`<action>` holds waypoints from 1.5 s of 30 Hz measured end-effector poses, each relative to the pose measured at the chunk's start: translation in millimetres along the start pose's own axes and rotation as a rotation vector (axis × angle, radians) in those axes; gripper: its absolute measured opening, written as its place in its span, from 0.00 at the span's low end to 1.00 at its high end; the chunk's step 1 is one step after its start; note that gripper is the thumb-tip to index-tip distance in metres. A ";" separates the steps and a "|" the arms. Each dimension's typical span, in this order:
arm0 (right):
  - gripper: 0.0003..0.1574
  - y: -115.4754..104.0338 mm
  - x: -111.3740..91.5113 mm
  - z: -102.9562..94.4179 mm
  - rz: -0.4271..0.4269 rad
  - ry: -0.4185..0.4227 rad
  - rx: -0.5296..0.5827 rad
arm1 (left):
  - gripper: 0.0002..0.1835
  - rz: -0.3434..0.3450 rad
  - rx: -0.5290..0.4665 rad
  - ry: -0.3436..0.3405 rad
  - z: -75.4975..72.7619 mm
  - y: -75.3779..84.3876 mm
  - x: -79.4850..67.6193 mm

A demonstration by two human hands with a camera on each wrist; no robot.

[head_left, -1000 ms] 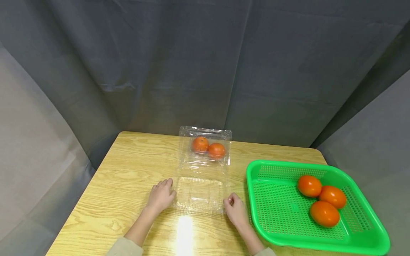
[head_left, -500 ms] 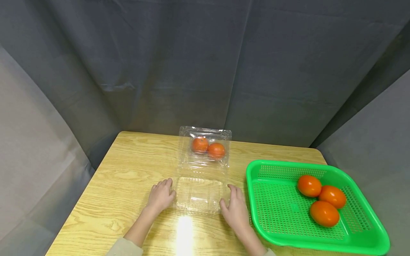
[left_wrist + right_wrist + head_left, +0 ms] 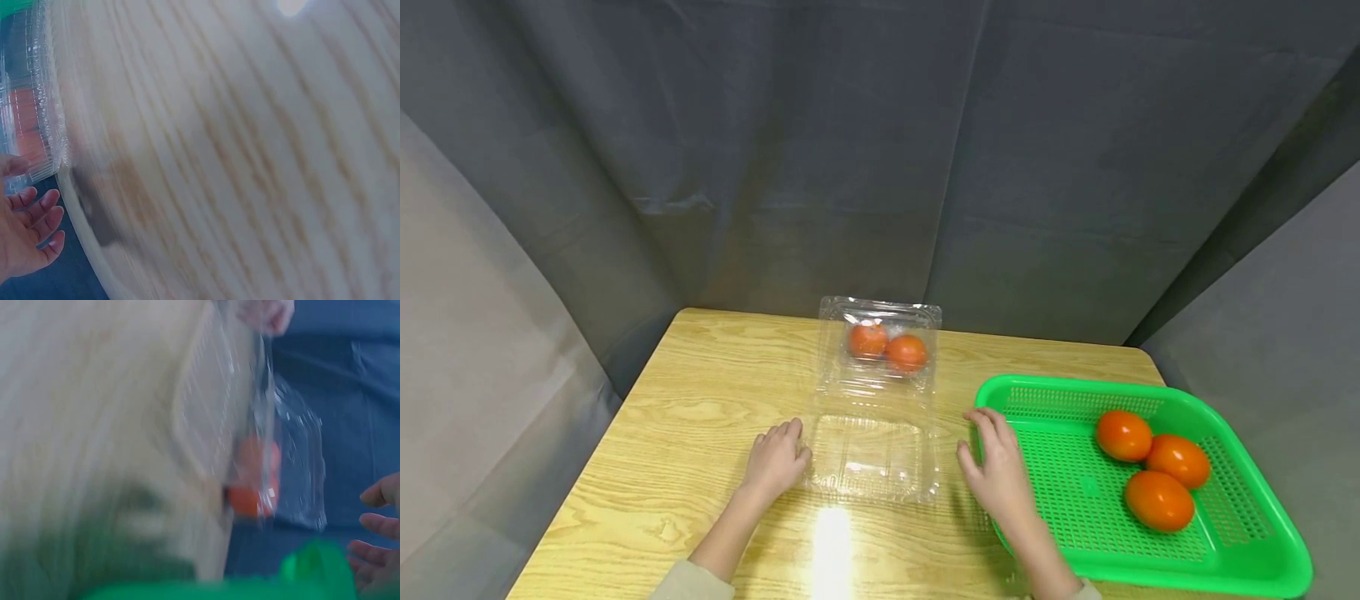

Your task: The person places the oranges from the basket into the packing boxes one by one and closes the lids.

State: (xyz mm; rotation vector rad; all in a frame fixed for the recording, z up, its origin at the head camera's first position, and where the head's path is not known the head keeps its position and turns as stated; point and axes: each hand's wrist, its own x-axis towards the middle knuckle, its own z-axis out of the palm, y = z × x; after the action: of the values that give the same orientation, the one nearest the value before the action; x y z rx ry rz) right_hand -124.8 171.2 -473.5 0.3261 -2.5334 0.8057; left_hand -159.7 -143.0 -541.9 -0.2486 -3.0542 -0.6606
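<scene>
An opened clear plastic clamshell box (image 3: 868, 454) lies on the table, its lid (image 3: 880, 312) tilted up at the back. Through the lid show two orange-red round fruits (image 3: 907, 353). My left hand (image 3: 775, 458) rests by the box's left edge, fingers loosely bent; in the left wrist view its thumb lies close to the plastic, and contact cannot be told. My right hand (image 3: 1000, 471) is over the left rim of the green basket (image 3: 1052, 567), fingers spread and holding nothing. Several larger orange fruits (image 3: 1160, 501) sit at the basket's right side.
The wooden table (image 3: 700, 408) ends at the back against a dark grey curtain (image 3: 805, 167). Lighter grey cloth (image 3: 482, 350) hangs at the left. The basket takes up the table's right side.
My right hand has let go of the box's right edge, straightened its fingers and moved right to the basket's rim. My left hand and the fruits have stayed put.
</scene>
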 end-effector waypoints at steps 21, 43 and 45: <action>0.34 89.0 -1.4 -86.4 0.336 -0.083 -0.154 | 0.15 -0.001 -0.005 0.007 3.0 -1.0 -0.6; 0.46 171.7 -34.3 -132.3 0.608 -0.361 -0.275 | 0.14 -0.005 -0.014 0.010 2.4 -1.4 0.1; 0.46 175.0 -36.4 -132.4 0.624 -0.384 -0.275 | 0.14 -0.006 -0.017 0.012 2.4 -1.4 0.0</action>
State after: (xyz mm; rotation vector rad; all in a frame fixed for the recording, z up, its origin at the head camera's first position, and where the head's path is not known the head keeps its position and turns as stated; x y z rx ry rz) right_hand -108.2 392.9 -480.5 -0.4702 -3.1114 0.6260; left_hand -159.8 -143.3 -544.6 -0.2354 -3.0407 -0.6855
